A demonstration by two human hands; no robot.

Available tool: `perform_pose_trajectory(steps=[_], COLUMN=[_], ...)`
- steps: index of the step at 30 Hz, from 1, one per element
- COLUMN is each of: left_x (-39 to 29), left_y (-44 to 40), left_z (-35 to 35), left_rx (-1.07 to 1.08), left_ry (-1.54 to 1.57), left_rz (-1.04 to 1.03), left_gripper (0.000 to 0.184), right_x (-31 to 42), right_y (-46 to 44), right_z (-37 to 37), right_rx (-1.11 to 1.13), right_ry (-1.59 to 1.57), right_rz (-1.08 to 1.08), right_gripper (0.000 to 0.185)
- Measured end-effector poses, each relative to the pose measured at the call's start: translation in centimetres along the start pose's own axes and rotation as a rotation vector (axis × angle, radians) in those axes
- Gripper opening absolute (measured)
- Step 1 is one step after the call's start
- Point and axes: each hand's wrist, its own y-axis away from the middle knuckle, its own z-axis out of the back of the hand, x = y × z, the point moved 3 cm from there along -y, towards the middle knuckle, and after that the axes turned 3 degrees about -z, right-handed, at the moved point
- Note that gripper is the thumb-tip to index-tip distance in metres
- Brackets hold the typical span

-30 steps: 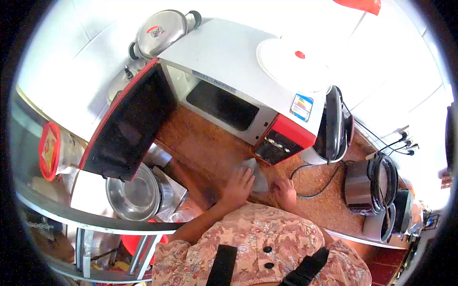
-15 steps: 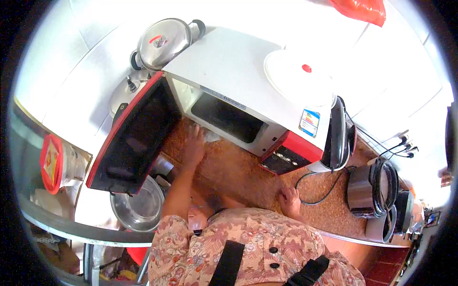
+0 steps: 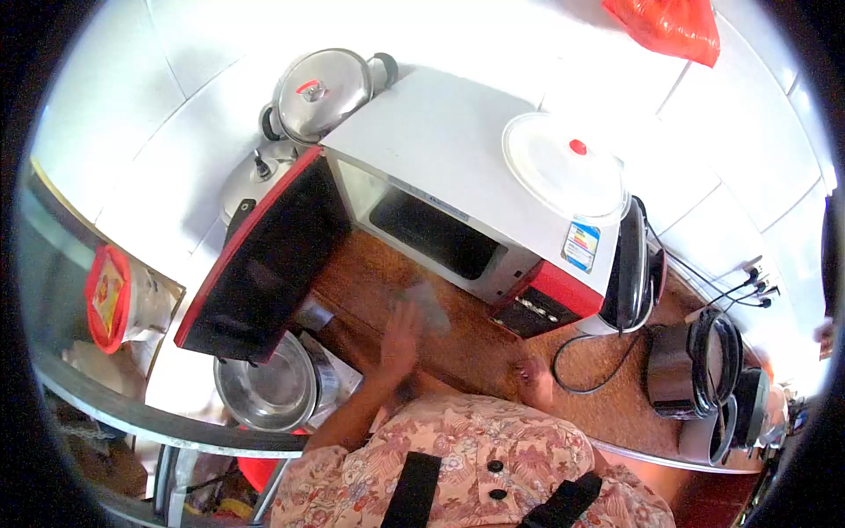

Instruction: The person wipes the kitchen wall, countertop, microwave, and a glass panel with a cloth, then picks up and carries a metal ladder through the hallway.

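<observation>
My left hand (image 3: 400, 341) is on the brown speckled countertop (image 3: 370, 273), smeared by motion. Its fingers press on a pale, thin cloth (image 3: 428, 310) in front of the microwave. The microwave (image 3: 440, 132) has a white body, and its red-edged door (image 3: 264, 264) hangs wide open to the left of my hand. Near the front edge, my right hand (image 3: 535, 383) rests on the countertop with its fingers curled in. I see nothing in it.
A white lid with a red knob (image 3: 563, 167) lies on the microwave. Steel pots (image 3: 321, 97) stand behind its door, and a steel bowl (image 3: 266, 383) is below the door. On the right are a dark cooker (image 3: 673, 370) and a loose black cord (image 3: 598, 387).
My left hand and the cloth have moved from beside the door hinge toward me and to the right. My right hand stays by the front edge. The view has shifted slightly.
</observation>
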Motion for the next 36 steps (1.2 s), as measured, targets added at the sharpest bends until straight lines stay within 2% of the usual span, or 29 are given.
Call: perform_pose_trajectory(steps=[1, 2, 3, 5, 7, 8, 10, 13, 16, 19, 24, 27, 29, 30, 32, 33, 35, 36], left_x=[0.2, -0.3, -1.2, -2.2, -2.8, -3.5, -5.6, -8.9, -9.6, -9.7, -8.1, -6.5, -4.6, -4.3, -4.6, -4.8, -5.4, -5.3], left_y=[1.2, 1.7, 2.1, 2.0, 2.0, 1.5, 0.1, -0.9, -2.1, -2.6, -2.0, -2.2, -2.7, -2.9, -3.5, -3.6, -3.0, -2.2], left_z=[-1.1, -0.6, 0.9, 3.5, 5.6, 7.2, 10.3, 12.9, 13.9, 14.8, 14.0, 12.9, 12.5, 13.5, 17.5, 20.2, 26.3, 29.4], left_rx=[-0.011, 0.054, 0.117, 0.272, 0.458, 0.458, 0.447, 0.197, 0.148, 0.257, 0.539, 0.472, 0.48, 0.469, 0.44, 0.259, -0.097, -0.285], left_ry=[0.084, 0.068, 0.051, 0.169, 0.443, 0.64, 1.035, 1.558, 1.551, 1.431, 1.338, 1.183, 0.798, 0.741, 0.627, 0.577, 0.468, 0.245], left_rz=[0.087, 0.037, -0.015, 0.026, 0.223, 0.362, 0.64, 0.771, 0.764, 0.654, 0.405, 0.173, -0.098, -0.073, -0.02, -0.004, 0.029, -0.004], left_gripper=[0.034, 0.034, 0.034, 0.034, 0.033, 0.035, 0.043, 0.04, 0.041, 0.044, 0.054, 0.05, 0.048, 0.047, 0.046, 0.042, 0.033, 0.035], right_x=[-0.2, 0.9, 3.9, 9.7, 13.9, 15.3, 17.8, 22.3, 24.4, 25.0, 27.4, 25.8, 25.5, 25.5, 25.5, 25.6, 25.5, 25.2], right_y=[-0.2, -1.0, -2.0, -3.6, -5.9, -7.1, -9.1, -10.7, -11.5, -11.9, -11.9, -12.3, -12.4, -12.3, -11.2, -10.6, -10.0, -9.8], right_z=[-1.1, -1.3, -0.2, 2.1, 3.2, 3.4, 4.1, 6.5, 7.5, 6.7, 6.1, 3.8, 3.1, 2.8, 1.9, 1.5, 1.9, 2.0], right_rx=[0.08, 0.172, 0.274, 0.469, 0.525, 0.43, 0.369, 0.481, 0.475, 0.342, 0.3, 0.3, 0.506, 0.613, 0.836, 0.949, 0.926, 0.901], right_ry=[-0.046, -0.091, -0.152, -0.241, -0.274, -0.283, -0.336, -0.392, -0.29, -0.348, -0.787, -0.9, -0.961, -0.99, -1.26, -1.387, -1.476, -1.527], right_rz=[-0.022, -0.038, -0.064, -0.117, 0.005, 0.236, 0.451, 0.384, 0.344, 0.382, 0.116, 0.035, -0.112, -0.185, -0.534, -0.716, -0.859, -0.931], right_gripper=[0.016, 0.019, 0.022, 0.028, 0.035, 0.044, 0.059, 0.071, 0.077, 0.079, 0.069, 0.07, 0.067, 0.066, 0.061, 0.059, 0.057, 0.056])
